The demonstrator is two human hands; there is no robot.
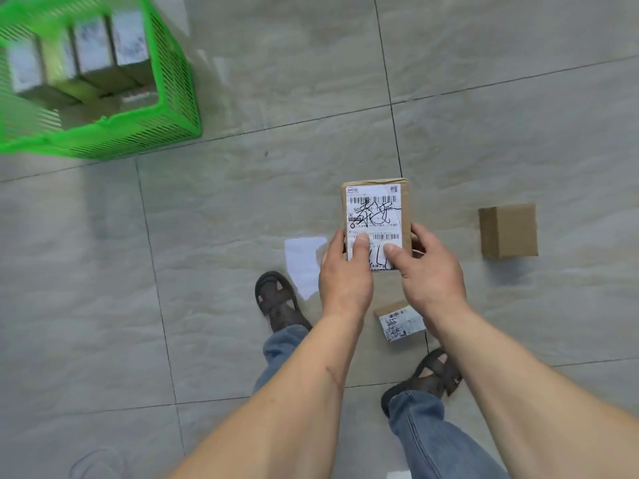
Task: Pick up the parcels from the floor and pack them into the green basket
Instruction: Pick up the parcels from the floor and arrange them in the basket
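I hold a brown cardboard parcel (377, 209) with a white shipping label and black scribble in front of me, above the floor. My left hand (344, 274) grips its lower left edge, thumb on the label. My right hand (427, 267) grips its lower right edge, thumb also on the label. The green basket (173, 108) stands at the upper left with several labelled parcels (100, 50) upright inside. A plain brown box (508, 231) lies on the floor to the right. A small labelled parcel (399, 323) lies on the floor under my right wrist.
The floor is grey tile with dark grout lines. A white sheet of paper (302, 264) lies on the floor by my left foot (278, 302). My right foot (430, 375) in a dark sandal stands close to the small parcel.
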